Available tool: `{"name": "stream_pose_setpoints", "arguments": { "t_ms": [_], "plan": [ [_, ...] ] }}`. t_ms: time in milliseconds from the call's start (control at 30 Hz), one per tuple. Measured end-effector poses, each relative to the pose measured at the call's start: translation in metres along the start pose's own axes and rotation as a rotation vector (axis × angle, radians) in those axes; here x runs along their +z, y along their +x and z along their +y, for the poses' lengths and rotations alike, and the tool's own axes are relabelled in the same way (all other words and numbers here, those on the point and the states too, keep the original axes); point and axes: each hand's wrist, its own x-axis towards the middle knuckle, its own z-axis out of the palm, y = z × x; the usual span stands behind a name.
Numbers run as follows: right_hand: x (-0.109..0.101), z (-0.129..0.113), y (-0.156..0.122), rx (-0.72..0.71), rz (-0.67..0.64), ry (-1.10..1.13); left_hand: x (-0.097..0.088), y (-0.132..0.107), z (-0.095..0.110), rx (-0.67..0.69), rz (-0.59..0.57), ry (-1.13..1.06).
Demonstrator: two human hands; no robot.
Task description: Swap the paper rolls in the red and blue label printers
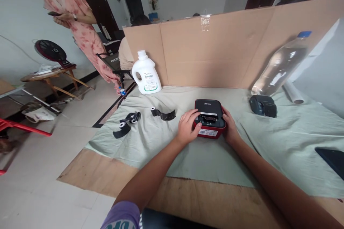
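A small black-and-red boxy machine (211, 107), possibly a printer, rests on the pale green cloth. Its black top has a slot with a white strip along it, and a printed label is stuck to the red front. My left hand (187, 126) grips the left side, fingers over the top near the slot and thumb at the front corner. Against the right side presses my right hand (229, 123), with its fingertips partly hidden behind the machine. Left of it lies a curled black strip (165, 114) with a small white core. Farther left are more black strips (123, 128) with white cores.
Behind stand a cardboard panel (209, 53), a white detergent jug (147, 75) and a large clear bottle (282, 64). At right are a dark device (262, 106), a white roll (294, 93) and a dark flat object (331, 159). A person (77, 25) stands at far left.
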Motion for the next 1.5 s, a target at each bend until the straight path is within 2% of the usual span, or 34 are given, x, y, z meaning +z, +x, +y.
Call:
{"name": "stream_pose_setpoints", "arguments": {
  "t_ms": [100, 233, 400, 500, 567, 633, 733, 833, 933, 1033, 1167, 1300, 1367, 1433, 1500],
  "plan": [
    [-0.001, 0.0, 0.0, -0.003, -0.004, 0.028, -0.002, 0.0, -0.002, -0.048, 0.006, -0.049],
    [0.0, -0.002, 0.0, 0.009, -0.01, 0.059, -0.004, -0.001, -0.002, -0.042, -0.013, -0.105],
    [0.0, -0.003, -0.002, 0.018, -0.012, 0.079, -0.01, 0.004, -0.007, -0.043, -0.074, -0.069],
    [-0.006, -0.002, -0.006, -0.01, -0.035, 0.059, -0.038, 0.019, -0.027, -0.13, -0.063, 0.163],
    [-0.011, 0.001, -0.008, -0.032, -0.058, 0.021, -0.071, 0.029, -0.049, -0.235, -0.022, 0.39],
    [-0.014, 0.004, -0.008, -0.054, -0.066, -0.011, -0.107, 0.032, -0.075, -0.411, 0.008, 0.566],
    [-0.016, 0.008, -0.007, -0.078, -0.061, -0.034, -0.145, 0.024, -0.108, -0.542, -0.134, 0.555],
    [-0.016, 0.009, -0.006, -0.09, -0.063, -0.062, -0.154, 0.012, -0.12, -0.588, -0.194, 0.482],
    [-0.015, 0.007, -0.006, -0.11, -0.078, -0.09, -0.156, 0.005, -0.114, -0.584, -0.136, 0.503],
    [-0.016, 0.007, -0.006, -0.124, -0.086, -0.118, -0.168, -0.005, -0.098, -0.596, -0.064, 0.625],
    [-0.017, 0.009, -0.004, -0.141, -0.093, -0.168, -0.185, -0.033, -0.074, -0.724, -0.002, 0.827],
    [-0.015, 0.009, -0.004, -0.176, -0.088, -0.222, -0.191, -0.057, -0.058, -0.831, 0.009, 0.852],
    [-0.017, 0.005, -0.007, -0.181, -0.093, -0.258, -0.188, -0.056, -0.049, -0.794, 0.061, 0.865],
    [-0.022, 0.0, -0.014, -0.177, -0.122, -0.304, -0.176, -0.048, -0.036, -0.686, 0.109, 0.798],
    [-0.03, -0.007, -0.022, -0.168, -0.198, -0.363, -0.151, -0.036, -0.021, -0.578, 0.072, 0.542]
  ]
}}
